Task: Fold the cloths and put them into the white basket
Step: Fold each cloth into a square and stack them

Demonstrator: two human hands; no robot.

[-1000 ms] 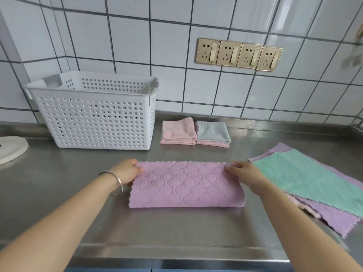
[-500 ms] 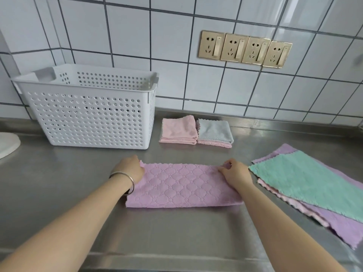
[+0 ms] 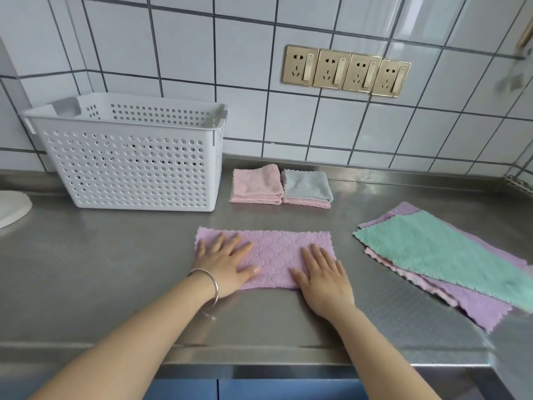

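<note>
A purple cloth [image 3: 277, 249], folded into a long strip, lies flat on the steel counter in front of me. My left hand [image 3: 227, 262] rests palm down on its left part, fingers spread. My right hand [image 3: 324, 274] presses flat on its right part, also with fingers apart. Behind it lie a folded pink cloth [image 3: 256, 184] and a folded grey cloth [image 3: 307, 187], side by side. At the right is a pile of unfolded cloths, a green cloth [image 3: 438, 255] on top of pink and purple ones. The white basket [image 3: 135, 168] stands at the back left.
The steel counter [image 3: 115, 255] ends in a front edge close to my forearms. A white round object [image 3: 11, 204] sits at the far left edge. A tiled wall with a row of gold sockets [image 3: 346, 71] rises behind the counter.
Both hands let go of the strip's far corners and now lie flat on top of it with fingers spread. The cloth lies flatter on the counter.
</note>
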